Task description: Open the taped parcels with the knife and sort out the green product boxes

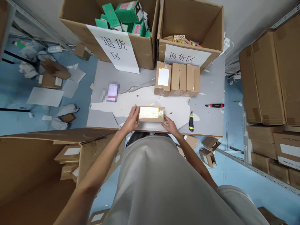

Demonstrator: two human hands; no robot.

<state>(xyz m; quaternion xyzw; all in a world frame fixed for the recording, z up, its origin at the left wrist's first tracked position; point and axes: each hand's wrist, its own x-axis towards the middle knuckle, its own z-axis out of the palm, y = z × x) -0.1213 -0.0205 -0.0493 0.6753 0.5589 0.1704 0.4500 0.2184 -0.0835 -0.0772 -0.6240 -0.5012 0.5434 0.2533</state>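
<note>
A small taped cardboard box (151, 118) with a white, glossy label lies near the front edge of the table, between my hands. My left hand (132, 120) grips its left end, fingers along the side. At the opposite end, my right hand (170, 125) holds the lower right corner with thumb and fingers. To the right of it lies a black and yellow utility knife (191, 122). Farther right is a red and black utility knife (215, 105). Three closed cardboard boxes (178, 79) stand side by side behind the held box.
Two large open cartons stand at the back: a left carton (77, 32) with green boxes, a right carton (191, 18) with small colourful packs. A phone-like item (112, 92) lies left on the table (211, 125). A big open carton (30, 172) stands lower left; stacked cartons (267, 78) stand right.
</note>
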